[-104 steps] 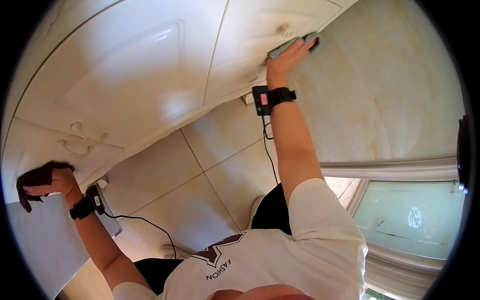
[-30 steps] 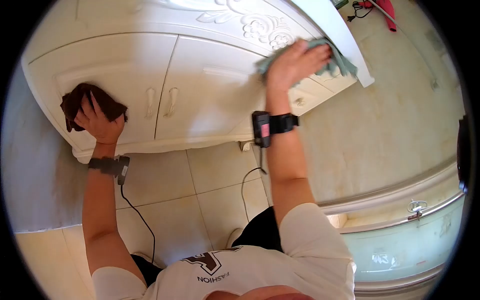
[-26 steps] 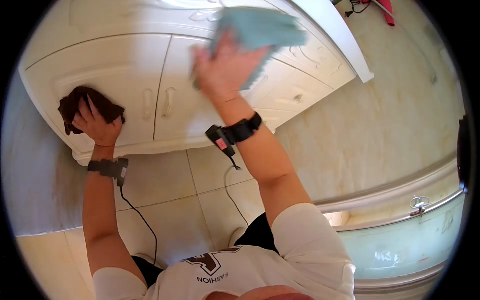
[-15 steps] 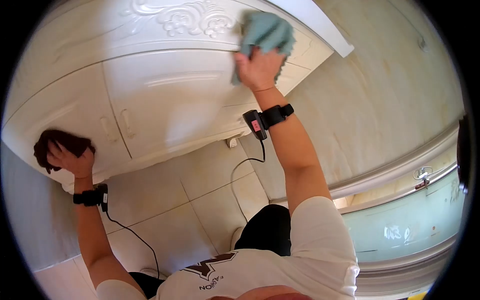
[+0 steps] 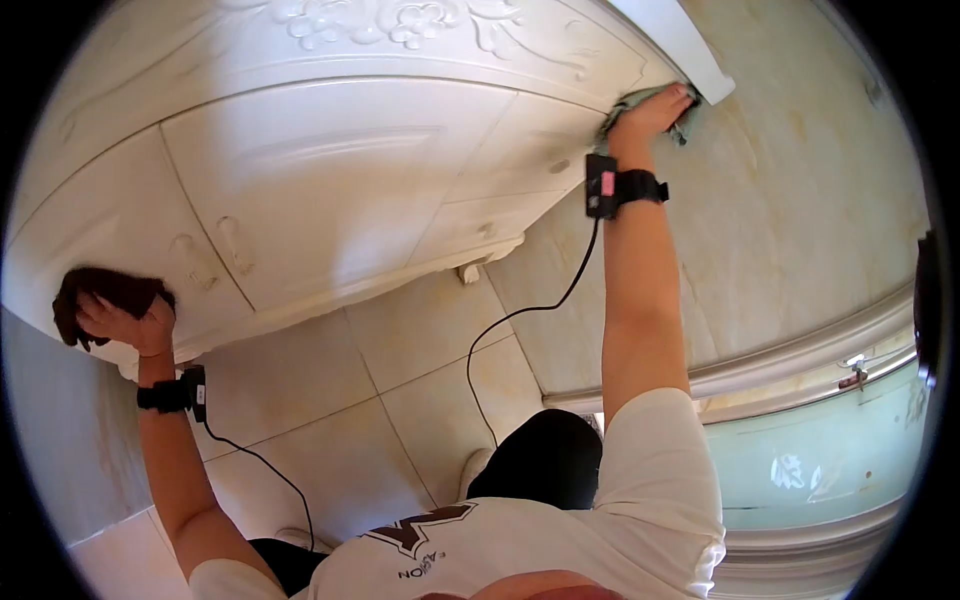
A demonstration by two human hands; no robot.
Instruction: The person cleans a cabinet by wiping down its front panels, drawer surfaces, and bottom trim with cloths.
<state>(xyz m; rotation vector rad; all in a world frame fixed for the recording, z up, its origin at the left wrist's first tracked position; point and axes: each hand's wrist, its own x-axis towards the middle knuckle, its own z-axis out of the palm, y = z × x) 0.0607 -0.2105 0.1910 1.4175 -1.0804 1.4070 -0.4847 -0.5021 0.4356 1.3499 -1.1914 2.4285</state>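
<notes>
A white cabinet (image 5: 330, 180) with carved flowers along its upper panel fills the upper left. My left hand (image 5: 135, 325) has its fingers curled on a dark brown cloth (image 5: 115, 288), held against the cabinet's left door. At the cabinet's far right edge, just under the countertop's corner, my right hand (image 5: 652, 112) grips a grey-green cloth (image 5: 632, 103). Part of that cloth is hidden behind the hand and wrist. A black strapped device with a cable is on each wrist.
The white countertop edge (image 5: 680, 45) juts out over the cabinet's right end. A marbled wall (image 5: 780, 220) stands to the right, with a pale glass panel (image 5: 800, 460) lower down. Below lies the tiled floor (image 5: 320, 400); a black cable (image 5: 540, 308) hangs from my right wrist.
My right hand has moved right with the grey-green cloth, from the carved panel to the cabinet's right edge. My left hand stays on the left door with the brown cloth.
</notes>
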